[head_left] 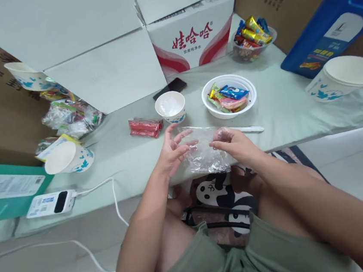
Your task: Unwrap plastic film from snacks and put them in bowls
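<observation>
At frame centre, the step looks like spreading the bag (pixel 204 155): right hand (pixel 232 143) pinches it, left hand (pixel 173 152), fingers apart, perhaps touches, next needing a pinch.

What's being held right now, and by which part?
A clear plastic bag: the right hand grips its right side; the left hand is at its left edge, grip unclear.

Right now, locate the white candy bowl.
In the head view, the white candy bowl sits right of centre, beyond the right hand, right of a paper cup.
</observation>
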`<action>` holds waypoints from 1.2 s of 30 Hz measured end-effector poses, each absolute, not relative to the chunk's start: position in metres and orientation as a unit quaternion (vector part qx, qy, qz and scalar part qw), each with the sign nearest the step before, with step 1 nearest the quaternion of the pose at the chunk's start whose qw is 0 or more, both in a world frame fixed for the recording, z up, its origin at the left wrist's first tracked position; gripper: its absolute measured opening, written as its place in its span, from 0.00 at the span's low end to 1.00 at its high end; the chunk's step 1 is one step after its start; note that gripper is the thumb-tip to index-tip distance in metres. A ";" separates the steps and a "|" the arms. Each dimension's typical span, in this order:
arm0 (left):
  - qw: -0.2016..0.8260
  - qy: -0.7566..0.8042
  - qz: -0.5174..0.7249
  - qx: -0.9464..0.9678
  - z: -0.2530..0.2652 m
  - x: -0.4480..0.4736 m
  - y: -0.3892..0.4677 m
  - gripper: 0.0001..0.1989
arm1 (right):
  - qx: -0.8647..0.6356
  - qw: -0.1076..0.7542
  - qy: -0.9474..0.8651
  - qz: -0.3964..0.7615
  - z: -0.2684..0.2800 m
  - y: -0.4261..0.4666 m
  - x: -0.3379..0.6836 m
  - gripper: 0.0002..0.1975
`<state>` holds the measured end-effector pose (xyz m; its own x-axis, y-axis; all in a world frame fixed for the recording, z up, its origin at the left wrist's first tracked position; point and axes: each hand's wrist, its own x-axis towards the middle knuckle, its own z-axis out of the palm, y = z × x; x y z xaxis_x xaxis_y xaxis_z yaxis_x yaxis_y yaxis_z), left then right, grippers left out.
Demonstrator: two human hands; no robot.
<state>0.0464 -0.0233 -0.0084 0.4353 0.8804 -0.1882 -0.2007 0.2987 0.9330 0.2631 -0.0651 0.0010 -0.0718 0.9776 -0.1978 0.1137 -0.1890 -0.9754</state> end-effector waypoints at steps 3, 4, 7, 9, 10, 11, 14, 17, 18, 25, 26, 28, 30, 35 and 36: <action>0.742 0.392 0.292 0.460 -0.010 0.049 -0.026 0.24 | -0.536 0.448 -0.468 0.542 0.004 -0.066 0.260 0.16; 0.738 0.402 0.283 0.462 -0.011 0.049 -0.026 0.21 | -0.528 0.446 -0.460 0.557 0.005 -0.066 0.259 0.17; 0.703 0.433 0.304 0.475 -0.013 0.048 -0.027 0.18 | -0.515 0.370 -0.465 0.618 0.007 -0.068 0.257 0.17; 0.686 0.440 0.299 0.497 -0.012 0.045 -0.026 0.18 | -0.512 0.348 -0.460 0.636 0.009 -0.069 0.256 0.16; 0.684 0.437 0.296 0.503 -0.011 0.043 -0.025 0.19 | -0.511 0.357 -0.449 0.640 0.010 -0.070 0.255 0.17; 0.688 0.430 0.300 0.502 -0.009 0.041 -0.025 0.20 | -0.508 0.374 -0.432 0.645 0.010 -0.070 0.255 0.18; 0.708 0.409 0.345 0.461 -0.005 0.036 -0.022 0.18 | -0.490 0.423 -0.366 0.669 0.009 -0.069 0.253 0.17; 0.711 0.413 0.363 0.439 -0.004 0.033 -0.018 0.13 | -0.467 0.448 -0.346 0.679 0.004 -0.065 0.255 0.09; 0.699 0.421 0.364 0.450 -0.004 0.033 -0.016 0.14 | -0.470 0.451 -0.363 0.666 0.002 -0.063 0.257 0.08; 0.601 0.418 0.280 0.621 -0.009 0.030 -0.018 0.13 | -0.572 0.444 -0.584 0.367 -0.003 -0.062 0.266 0.20; 0.607 0.402 0.267 0.631 -0.009 0.030 -0.019 0.13 | -0.563 0.416 -0.599 0.388 -0.002 -0.063 0.266 0.23; 0.567 0.409 0.286 0.655 -0.007 0.031 -0.022 0.16 | -0.551 0.322 -0.626 0.449 0.001 -0.064 0.263 0.18; 0.435 0.466 0.365 0.679 -0.005 0.035 -0.027 0.18 | -0.557 0.246 -0.641 0.468 0.005 -0.066 0.259 0.09; 0.322 0.433 0.382 0.750 -0.001 0.054 -0.043 0.13 | -0.534 0.292 -0.644 0.463 0.014 -0.068 0.253 0.09; 0.375 0.413 0.354 0.751 -0.002 0.059 -0.044 0.15 | -0.510 0.306 -0.641 0.484 0.014 -0.068 0.253 0.10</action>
<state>0.0585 -0.0441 -0.0023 0.4091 0.8850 0.2224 0.3548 -0.3788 0.8548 0.2528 -0.0684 0.0140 -0.2922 0.9509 -0.1019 0.3583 0.0100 -0.9335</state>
